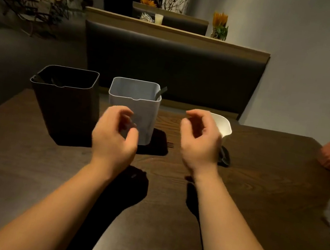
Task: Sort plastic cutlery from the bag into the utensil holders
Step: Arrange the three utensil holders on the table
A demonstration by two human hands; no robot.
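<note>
Both left hand (113,138) and right hand (199,141) hang loosely curled, empty; one dark utensil (161,93) stands in the grey holder (133,106) (I judge more remains).

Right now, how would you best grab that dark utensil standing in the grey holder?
Probably pinch the end of the dark utensil that pokes above the rim at the far right corner of the grey holder, coming from above: the rest sits inside, and the walls block any side approach.

Table (257,195): dark wood, before me
Bench (169,66): black padded, facing me
Wall (305,39): plain grey
Light: dim, warm
</note>
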